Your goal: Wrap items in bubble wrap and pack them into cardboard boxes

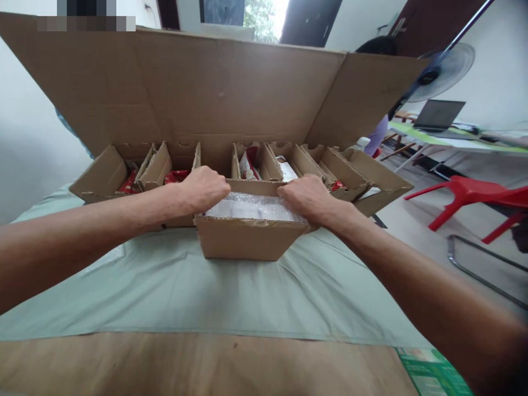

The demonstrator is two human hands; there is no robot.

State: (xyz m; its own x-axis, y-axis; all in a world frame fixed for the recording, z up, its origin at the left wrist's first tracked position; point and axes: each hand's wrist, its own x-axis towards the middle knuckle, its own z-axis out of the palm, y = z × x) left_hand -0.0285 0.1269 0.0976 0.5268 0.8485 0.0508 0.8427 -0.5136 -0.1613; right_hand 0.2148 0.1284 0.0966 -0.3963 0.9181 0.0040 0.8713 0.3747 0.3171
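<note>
A small open cardboard box (247, 237) stands in front of me, with clear bubble wrap (253, 209) filling its top. My left hand (206, 190) is closed at its left rim, and my right hand (303, 197) is closed at its right rim. Both sets of fingers curl down over the edges, so the fingertips are hidden. Behind the box runs a row of open cardboard compartments (154, 165). Several hold red packets (176, 176), and near the middle are a red and white packet (250, 164) and a white item (286, 169).
A tall cardboard panel (231, 88) rises behind the row. Pale green cloth (173, 297) covers the surface, with a wooden edge (185, 363) nearest me. At right are a red stool (470, 192), a fan (445, 71), a laptop (439, 116) on a table and a person's purple sleeve (377, 136).
</note>
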